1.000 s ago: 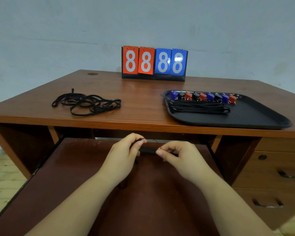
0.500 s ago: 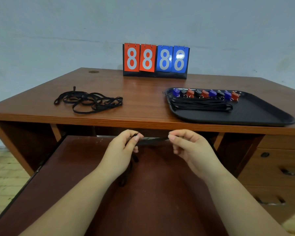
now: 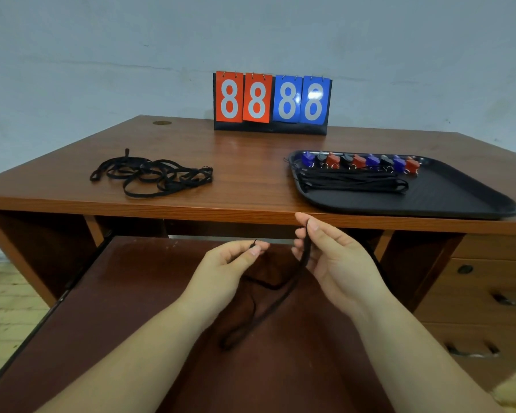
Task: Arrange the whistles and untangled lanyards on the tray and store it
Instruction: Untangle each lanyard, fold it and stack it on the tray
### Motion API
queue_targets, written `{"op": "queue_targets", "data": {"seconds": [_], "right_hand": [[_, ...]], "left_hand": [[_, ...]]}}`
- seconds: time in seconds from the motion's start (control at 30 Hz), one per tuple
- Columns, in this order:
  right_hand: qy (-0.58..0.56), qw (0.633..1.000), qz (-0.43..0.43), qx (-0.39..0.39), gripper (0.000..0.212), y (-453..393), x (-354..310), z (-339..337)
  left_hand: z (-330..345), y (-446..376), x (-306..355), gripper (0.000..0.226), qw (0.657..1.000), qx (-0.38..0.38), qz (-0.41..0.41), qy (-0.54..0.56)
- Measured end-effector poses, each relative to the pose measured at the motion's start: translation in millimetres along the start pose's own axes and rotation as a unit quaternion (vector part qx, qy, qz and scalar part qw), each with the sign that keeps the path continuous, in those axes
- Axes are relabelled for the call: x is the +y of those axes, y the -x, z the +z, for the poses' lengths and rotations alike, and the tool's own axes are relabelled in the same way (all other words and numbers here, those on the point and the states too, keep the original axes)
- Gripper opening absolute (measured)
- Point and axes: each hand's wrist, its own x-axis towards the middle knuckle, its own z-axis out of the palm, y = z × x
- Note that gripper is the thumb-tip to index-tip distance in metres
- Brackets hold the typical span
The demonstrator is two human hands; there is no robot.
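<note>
From my head camera, my left hand (image 3: pixel 233 263) pinches one end of a black lanyard (image 3: pixel 268 311) between thumb and forefinger, the other fingers loosely curled. My right hand (image 3: pixel 334 257) sits at 3 o'clock from it, a little higher, pinching the same lanyard between thumb and forefinger tip just under the desk (image 3: pixel 251 162) edge; the strap runs down across my palm and hangs in a long loop toward 6 o'clock over the pulled-out shelf (image 3: pixel 131 323). On the desk top at 10 o'clock lies a tangled pile of lanyards (image 3: pixel 152 174). At 1 o'clock sits the black tray (image 3: pixel 447 198), with a row of whistles (image 3: pixel 361 162) along its far edge and straightened lanyards (image 3: pixel 352 181) laid just in front of them. A flip scoreboard (image 3: pixel 271 102) showing 8s stands at 12 o'clock.
</note>
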Motion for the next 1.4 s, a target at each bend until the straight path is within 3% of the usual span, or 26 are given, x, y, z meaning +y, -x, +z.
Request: {"op": "queue_targets", "data": {"seconds": [0.13, 0.23, 0.57, 0.87, 1.0, 1.2, 1.4], "right_hand": [[0.125, 0.991, -0.047, 0.000, 0.025, 2, 6, 2], [0.171, 0.983, -0.065, -0.019, 0.026, 6, 6, 5], [0.160, 0.985, -0.065, -0.028, 0.018, 16, 8, 16], [0.138, 0.990, -0.028, -0.016, 0.003, 16, 9, 17], [0.147, 0.989, -0.009, -0.018, 0.005, 16, 9, 16], [0.155, 0.987, 0.012, -0.043, 0.024, 15, 9, 15], [0.157, 0.985, 0.029, -0.062, 0.022, 14, 12, 16]], "left_hand": [[-2, 1, 8, 0.021, 0.992, -0.011, -0.067, 0.108], [-3, 2, 10, 0.022, 0.989, -0.023, -0.072, 0.126], [0, 6, 13, 0.015, 0.975, -0.045, -0.073, 0.203], [2, 11, 17, 0.034, 0.975, -0.095, -0.052, 0.192], [3, 11, 17, 0.031, 0.975, -0.100, -0.051, 0.190], [0, 8, 16, 0.022, 0.977, -0.082, -0.040, 0.191], [-2, 6, 14, 0.018, 0.980, -0.045, -0.038, 0.192]]}}
